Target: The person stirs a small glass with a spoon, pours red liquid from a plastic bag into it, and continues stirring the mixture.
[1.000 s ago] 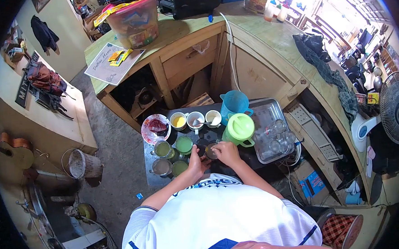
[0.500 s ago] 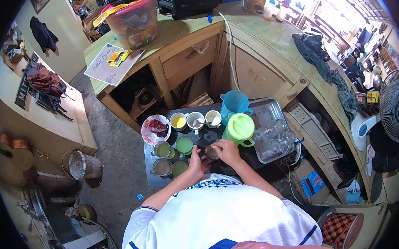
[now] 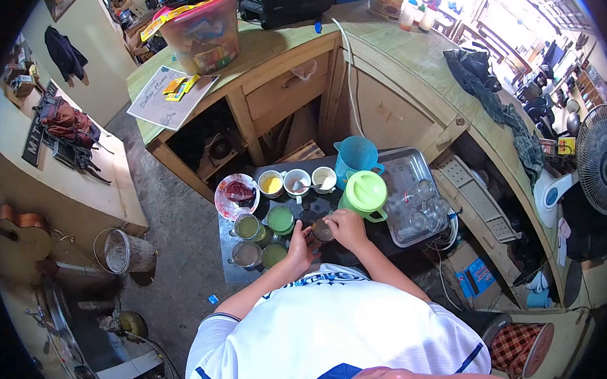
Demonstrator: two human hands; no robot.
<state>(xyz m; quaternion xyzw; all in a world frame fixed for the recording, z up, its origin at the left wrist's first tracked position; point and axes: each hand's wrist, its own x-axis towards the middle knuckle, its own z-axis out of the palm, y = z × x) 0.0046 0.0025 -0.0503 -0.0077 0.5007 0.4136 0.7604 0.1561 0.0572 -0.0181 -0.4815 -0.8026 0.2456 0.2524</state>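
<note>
A glass of brownish drink (image 3: 323,231) stands between my hands on the dark table. My left hand (image 3: 298,246) is beside its left side, fingers apart. My right hand (image 3: 347,230) is closed at its rim; what the fingers pinch is too small to make out. Left of my hands are a glass of green drink (image 3: 280,220), a yellowish-green one (image 3: 246,227), a greyish one (image 3: 246,255) and another green one (image 3: 273,255). Beyond them stand a cup of yellow contents (image 3: 271,184) and two pale cups (image 3: 297,182). The green lidded pitcher (image 3: 367,193) is right of them.
A blue pitcher (image 3: 357,158) stands behind the green one. At the right, a metal tray (image 3: 400,167) holds several clear glasses. A patterned plate (image 3: 225,204) with a dark red packet lies at the table's left. A wooden counter (image 3: 279,46) curves around the far side.
My hands stay nearly in place around the glass, with only slight movement of the right fingers at its rim.
</note>
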